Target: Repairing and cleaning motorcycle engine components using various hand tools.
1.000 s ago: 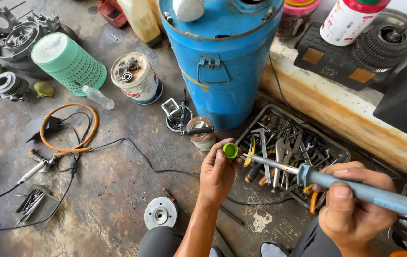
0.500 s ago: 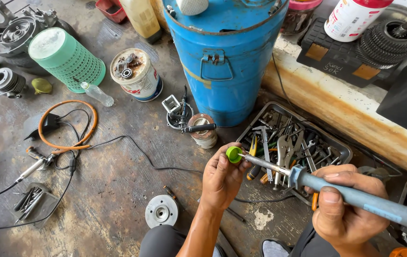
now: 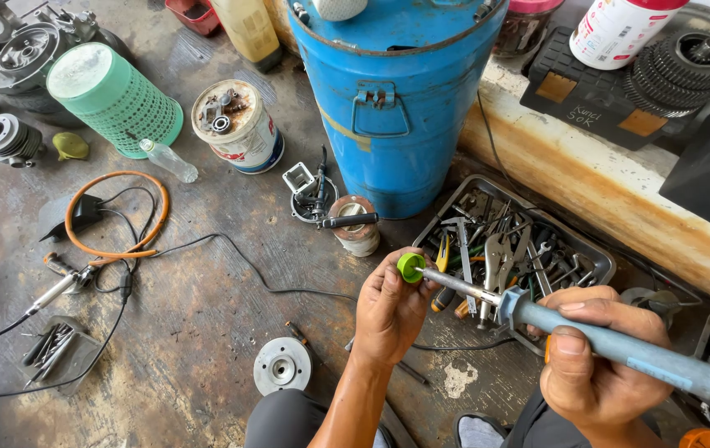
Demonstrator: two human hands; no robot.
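Note:
My left hand (image 3: 390, 309) pinches a small round green container (image 3: 409, 267) at fingertip height over the floor. My right hand (image 3: 589, 367) grips the blue handle of a soldering iron (image 3: 612, 345). Its metal tip reaches left and touches the top of the green container. Both hands hover just in front of a black tray of hand tools (image 3: 602, 264).
A big blue drum (image 3: 396, 99) stands behind the hands, with a small tin (image 3: 356, 226) and a paint can of parts (image 3: 237, 126) near it. A green basket (image 3: 114, 99), an orange hose loop (image 3: 116, 214), black cables and a metal disc (image 3: 282, 365) lie on the concrete floor.
Both hands have shifted slightly with the view, the iron's tip staying against the green container. The grips are the same.

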